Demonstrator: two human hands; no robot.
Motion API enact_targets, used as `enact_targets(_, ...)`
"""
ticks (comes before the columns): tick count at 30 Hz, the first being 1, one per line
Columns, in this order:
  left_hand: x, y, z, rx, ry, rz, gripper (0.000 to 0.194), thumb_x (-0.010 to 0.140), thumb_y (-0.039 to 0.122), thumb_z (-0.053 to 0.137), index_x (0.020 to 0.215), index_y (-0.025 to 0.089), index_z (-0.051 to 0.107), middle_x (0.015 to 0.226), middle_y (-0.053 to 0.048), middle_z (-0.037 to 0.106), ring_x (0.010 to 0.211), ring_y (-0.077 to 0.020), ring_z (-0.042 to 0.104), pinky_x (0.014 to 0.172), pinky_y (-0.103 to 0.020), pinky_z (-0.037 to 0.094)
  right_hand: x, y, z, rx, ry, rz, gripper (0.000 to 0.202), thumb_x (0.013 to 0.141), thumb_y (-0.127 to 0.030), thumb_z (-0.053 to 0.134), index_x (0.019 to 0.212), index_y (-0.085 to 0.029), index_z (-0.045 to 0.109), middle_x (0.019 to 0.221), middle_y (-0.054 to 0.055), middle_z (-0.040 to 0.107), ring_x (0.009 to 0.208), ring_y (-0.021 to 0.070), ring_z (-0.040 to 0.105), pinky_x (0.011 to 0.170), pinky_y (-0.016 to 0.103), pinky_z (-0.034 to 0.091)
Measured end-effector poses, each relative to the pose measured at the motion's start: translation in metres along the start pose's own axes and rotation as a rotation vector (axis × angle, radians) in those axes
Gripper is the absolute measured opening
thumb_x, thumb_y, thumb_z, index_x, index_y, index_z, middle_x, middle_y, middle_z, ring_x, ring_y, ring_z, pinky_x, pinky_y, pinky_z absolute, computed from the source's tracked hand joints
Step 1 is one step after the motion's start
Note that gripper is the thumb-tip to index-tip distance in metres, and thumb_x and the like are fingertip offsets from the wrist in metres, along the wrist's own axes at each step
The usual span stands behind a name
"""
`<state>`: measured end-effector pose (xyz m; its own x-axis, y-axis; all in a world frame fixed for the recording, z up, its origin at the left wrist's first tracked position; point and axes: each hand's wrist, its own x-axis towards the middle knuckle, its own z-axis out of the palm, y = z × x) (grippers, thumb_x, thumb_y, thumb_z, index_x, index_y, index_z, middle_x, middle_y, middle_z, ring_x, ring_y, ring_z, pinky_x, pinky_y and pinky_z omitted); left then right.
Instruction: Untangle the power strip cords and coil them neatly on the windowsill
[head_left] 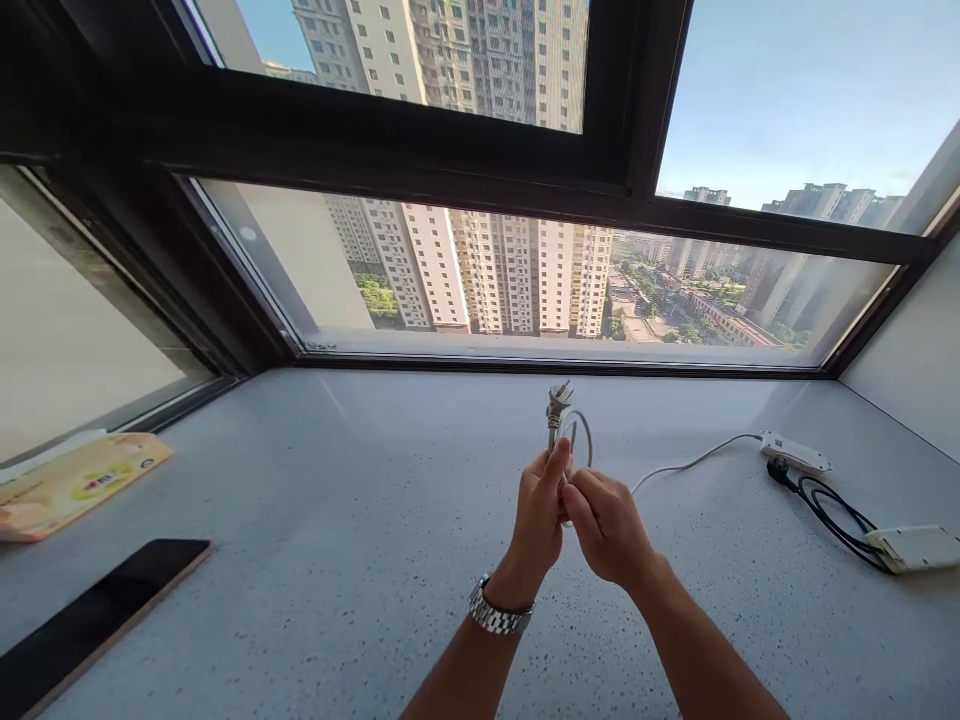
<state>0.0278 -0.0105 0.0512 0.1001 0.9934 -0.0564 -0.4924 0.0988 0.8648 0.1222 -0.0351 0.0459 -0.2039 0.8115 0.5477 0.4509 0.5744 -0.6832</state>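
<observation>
My left hand (pixel 538 510) is closed around a white power cord (pixel 586 430), its thumb pointing up. Out of the top of that grip sticks the cord's plug (pixel 559 400), prongs upward. Against it, my right hand (pixel 604 520) is closed on the same cord, close to the left fingers. A loop of the cord rises above both hands. From the right hand the cord runs along the sill to a white power strip (pixel 795 452) lying at the right. Fingers partly hide the gathered cord between the hands.
On the speckled windowsill (pixel 375 560), a second white power strip (pixel 915 548) with a coiled black cord (pixel 829 510) lies at the right. A dark phone (pixel 105 620) and a yellow tissue pack (pixel 90 485) are at the left. A dark-framed window (pixel 450 365) borders the back.
</observation>
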Motion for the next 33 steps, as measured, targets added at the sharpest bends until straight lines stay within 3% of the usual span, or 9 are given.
enact_targets(5,0.005,0.024,-0.01,-0.098,0.113,0.144,0.05,0.064,0.049,0.077,0.055,0.018,0.04,0.049,0.008,0.029,0.042,-0.0053,0.027,0.037,-0.018,0.025,0.004,0.004,0.002,-0.097,-0.146,0.088,0.025,0.088,-0.031,0.048,0.066,-0.02,0.042,0.057,-0.005,0.042,0.051,0.0095,0.032,0.051,0.024,0.022)
enact_targets(10,-0.012,0.085,-0.043,-0.287,0.237,0.494,0.048,0.06,0.042,0.08,0.054,0.018,0.039,0.054,0.005,0.042,0.051,-0.0086,0.041,0.046,-0.02,0.041,0.009,0.054,-0.007,-0.045,-0.38,0.275,0.035,0.085,-0.045,0.054,0.062,-0.019,0.05,0.053,-0.005,0.041,0.049,0.0082,0.032,0.048,0.023,0.021)
enact_targets(12,-0.025,0.107,-0.063,-0.34,0.267,0.59,0.048,0.061,0.04,0.079,0.053,0.018,0.037,0.047,0.008,0.035,0.044,-0.0074,0.034,0.045,-0.021,0.043,0.007,0.082,-0.015,0.001,-0.442,0.397,0.038,0.081,-0.052,0.057,0.064,-0.018,0.054,0.054,-0.005,0.042,0.049,0.0083,0.032,0.046,0.023,0.021)
enact_targets(15,-0.043,0.128,-0.088,-0.412,0.275,0.644,0.039,0.078,0.034,0.068,0.057,0.019,0.039,0.042,0.009,0.028,0.036,-0.0063,0.016,0.037,-0.017,0.033,0.003,0.114,-0.023,0.076,-0.485,0.528,0.043,0.073,-0.059,0.062,0.061,-0.018,0.055,0.053,-0.005,0.039,0.049,0.0081,0.03,0.046,0.023,0.021)
enact_targets(17,-0.049,0.132,-0.095,-0.42,0.273,0.615,0.033,0.086,0.032,0.06,0.061,0.02,0.042,0.043,0.01,0.029,0.036,-0.0067,0.011,0.035,-0.016,0.03,0.003,0.123,-0.024,0.139,-0.421,0.565,0.046,0.066,-0.062,0.066,0.058,-0.018,0.054,0.051,-0.006,0.037,0.048,0.0078,0.028,0.045,0.023,0.021)
enact_targets(21,-0.045,0.124,-0.084,-0.284,0.132,0.395,0.04,0.076,0.036,0.066,0.056,0.02,0.036,0.042,0.009,0.017,0.037,-0.007,0.002,0.03,-0.02,0.021,0.012,0.109,-0.019,0.162,-0.045,0.581,0.052,0.07,-0.069,0.057,0.056,-0.02,0.047,0.05,-0.006,0.03,0.048,0.0082,0.024,0.045,0.023,0.018)
enact_targets(26,-0.024,0.083,-0.042,-0.004,-0.05,0.194,0.054,0.065,0.051,0.075,0.053,0.019,0.034,0.044,0.01,0.017,0.037,-0.0035,0.01,0.032,-0.016,0.014,0.021,0.062,-0.016,0.495,0.324,0.505,0.044,0.078,-0.064,0.052,0.072,-0.02,0.052,0.056,-0.007,0.028,0.048,0.0085,0.02,0.044,0.024,0.018)
enact_targets(29,-0.012,0.051,-0.021,0.181,-0.038,0.187,0.06,0.065,0.064,0.07,0.053,0.019,0.033,0.045,0.01,0.022,0.037,-0.0026,0.015,0.033,-0.016,0.014,0.016,0.033,-0.008,0.564,0.386,0.342,0.037,0.086,-0.055,0.048,0.078,-0.02,0.054,0.056,-0.007,0.03,0.048,0.009,0.023,0.045,0.024,0.02)
enact_targets(33,-0.001,0.024,-0.012,0.37,0.001,0.264,0.057,0.067,0.068,0.064,0.055,0.018,0.039,0.045,0.008,0.028,0.039,-0.0038,0.022,0.035,-0.017,0.021,0.002,0.011,0.012,0.362,0.291,0.094,0.024,0.091,-0.041,0.046,0.081,-0.02,0.052,0.056,-0.007,0.032,0.049,0.0089,0.027,0.048,0.024,0.024)
